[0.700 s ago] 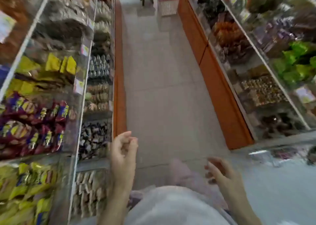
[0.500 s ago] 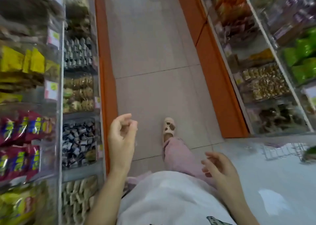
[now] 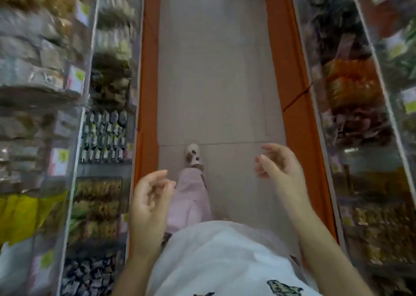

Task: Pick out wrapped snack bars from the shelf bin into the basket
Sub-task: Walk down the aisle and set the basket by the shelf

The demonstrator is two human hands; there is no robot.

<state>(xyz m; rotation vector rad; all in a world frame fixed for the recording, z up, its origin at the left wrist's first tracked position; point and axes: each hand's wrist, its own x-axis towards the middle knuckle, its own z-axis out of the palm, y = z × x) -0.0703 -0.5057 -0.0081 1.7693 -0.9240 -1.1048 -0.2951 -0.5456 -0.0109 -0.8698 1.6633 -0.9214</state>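
Head view: left hand (image 3: 150, 203) and right hand (image 3: 281, 167) are held over the aisle floor (image 3: 213, 70), fingers loosely curled, each grip released.

Small wrapped snacks (image 3: 102, 135), blurred, fill clear shelf bins (image 3: 105, 161) on both sides.

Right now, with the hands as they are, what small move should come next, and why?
Probably finish the step forward, then turn toward a shelf bin. Both the left hand and the right hand are loosely curled, hold nothing and hang over the aisle floor, touching no bin; one shoe is out ahead.
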